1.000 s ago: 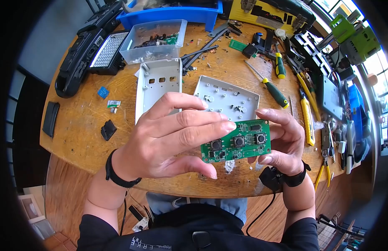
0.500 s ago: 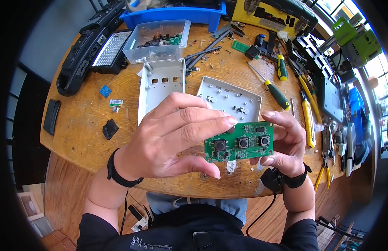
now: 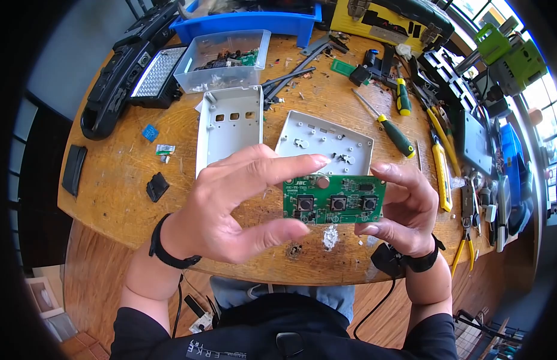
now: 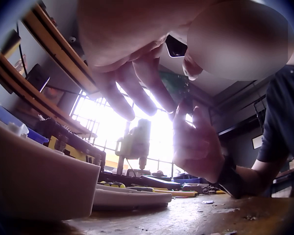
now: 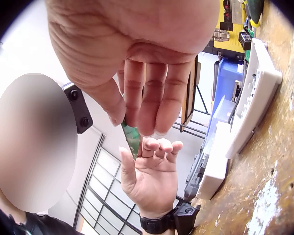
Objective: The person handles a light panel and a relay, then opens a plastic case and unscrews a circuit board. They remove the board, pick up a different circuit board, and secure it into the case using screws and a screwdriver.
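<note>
A green circuit board point(image 3: 333, 200) with three black push buttons and a small round can-shaped part faces up toward the head camera. Its right end is pinched between the thumb and fingers of my right hand point(image 3: 407, 207). Around the board's left end spreads my left hand point(image 3: 230, 201), index finger along the top edge and thumb below the lower corner, with a gap between them. In the right wrist view the board point(image 5: 132, 139) shows nearly edge-on, and the left hand point(image 5: 154, 181) is beyond it, palm visible. Behind the board lie two white plastic housing halves point(image 3: 231, 132), point(image 3: 356, 144).
Screwdrivers point(image 3: 395, 135), a yellow utility knife point(image 3: 441, 174) and pliers point(image 3: 466, 246) lie to the right. A clear bin point(image 3: 215, 75) of scraps and a blue tray point(image 3: 248, 24) stand at the back. Black fragments point(image 3: 157, 186) and a blue piece point(image 3: 150, 132) are at left.
My left index finger has lifted off the board's face to its upper edge, uncovering the printed lettering and the round part. The board has shifted slightly left in my right hand's grip.
</note>
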The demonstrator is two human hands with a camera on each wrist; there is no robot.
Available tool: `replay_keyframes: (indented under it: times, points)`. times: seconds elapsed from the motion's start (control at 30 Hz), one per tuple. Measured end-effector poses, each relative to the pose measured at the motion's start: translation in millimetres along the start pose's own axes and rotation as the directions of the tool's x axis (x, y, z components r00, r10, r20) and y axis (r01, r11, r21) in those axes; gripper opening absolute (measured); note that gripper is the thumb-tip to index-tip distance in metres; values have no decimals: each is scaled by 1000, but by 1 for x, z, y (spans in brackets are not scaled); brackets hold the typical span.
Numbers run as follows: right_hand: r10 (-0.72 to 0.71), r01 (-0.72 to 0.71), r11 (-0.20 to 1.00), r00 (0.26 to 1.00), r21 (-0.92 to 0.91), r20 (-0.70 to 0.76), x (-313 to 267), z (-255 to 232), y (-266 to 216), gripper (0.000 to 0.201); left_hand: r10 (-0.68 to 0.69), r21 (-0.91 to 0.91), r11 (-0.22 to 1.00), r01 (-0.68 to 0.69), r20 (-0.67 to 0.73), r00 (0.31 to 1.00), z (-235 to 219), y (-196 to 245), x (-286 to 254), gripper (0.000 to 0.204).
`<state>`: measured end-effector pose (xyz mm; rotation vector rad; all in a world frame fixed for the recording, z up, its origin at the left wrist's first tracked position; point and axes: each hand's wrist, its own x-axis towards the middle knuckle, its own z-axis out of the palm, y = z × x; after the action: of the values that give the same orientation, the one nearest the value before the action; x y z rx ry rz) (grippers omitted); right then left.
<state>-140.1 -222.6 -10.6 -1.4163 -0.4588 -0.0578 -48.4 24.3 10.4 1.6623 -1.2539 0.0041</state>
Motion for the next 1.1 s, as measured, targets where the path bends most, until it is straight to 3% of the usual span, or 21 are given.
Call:
replay_keyframes:
  times: [0.03, 0.13, 0.27, 0.37, 0.47, 0.53, 0.57, 0.63, 0.73, 1.1]
  points:
    - [-30, 30, 999, 999, -43, -16, 0, 1, 0, 63, -82, -55, 995, 83, 21, 996, -1, 1, 0, 47]
    - [-133, 138, 979, 990, -148, 42, 3, -3, 4, 60, -163, -138, 977, 164, 19, 986, 2, 1, -4, 40]
    - [-131, 138, 974, 990, -179, 51, 0, -3, 6, 57, -181, -219, 960, 173, -16, 983, 6, 2, -4, 33]
    - [-51, 53, 987, 999, -151, 18, -1, 2, 1, 54, -198, -249, 951, 185, -28, 980, 6, 2, -4, 29]
    - [27, -32, 997, 997, -74, -77, 0, 8, -1, 55, -166, -160, 974, 158, -36, 986, 4, 0, -4, 29]
    - [-17, 5, 989, 996, -147, -84, 1, 8, 0, 48, 14, -28, 999, -14, -6, 1000, 2, -4, -2, 29]
    - [-16, 3, 989, 996, -147, -86, 2, 6, -1, 48, 14, -30, 999, -14, -6, 1000, 3, -3, -2, 29]
    - [29, -29, 926, 1000, -376, -4, 3, 3, -5, 33, 16, -15, 1000, -16, -15, 1000, 4, -2, -1, 29]
    - [34, -68, 905, 996, -419, -88, 5, 8, -8, 21, 38, 35, 999, -38, 5, 999, 4, -2, -2, 29]
    - [-52, 35, 855, 998, -518, -18, 6, 7, -11, 21, 78, 107, 991, -78, 10, 997, 4, -1, -1, 27]
